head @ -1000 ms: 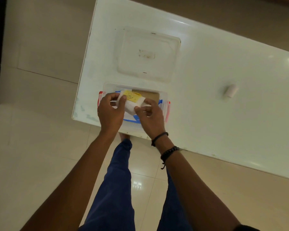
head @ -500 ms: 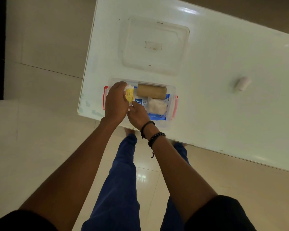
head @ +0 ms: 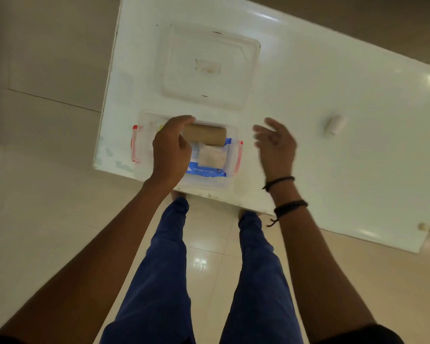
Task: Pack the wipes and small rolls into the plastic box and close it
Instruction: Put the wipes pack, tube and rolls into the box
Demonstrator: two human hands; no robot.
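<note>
The clear plastic box [head: 233, 145] with red side latches [head: 134, 142] stands open at the table's near edge. Inside lie a brown cardboard roll [head: 205, 137], a blue wipes pack [head: 206, 170] and a small white pad [head: 212, 156] on top of it. My left hand [head: 170, 150] is cupped over the box's left part, hiding the yellow-and-white pack; only a sliver of yellow shows beside it. My right hand [head: 274, 145], blurred and with fingers spread, hovers empty just right of the box. A small white roll [head: 335, 124] lies on the table farther right.
The box's clear lid [head: 210, 67] lies flat on the white table [head: 333, 182] right behind the box. The table's near edge runs under the box, with my legs and a tiled floor below. A small knob [head: 421, 226] sits at the table's near right corner.
The yellow-and-white pack went down into the box's left end under my left hand. My right hand let go, left the box and swung out to the right.
</note>
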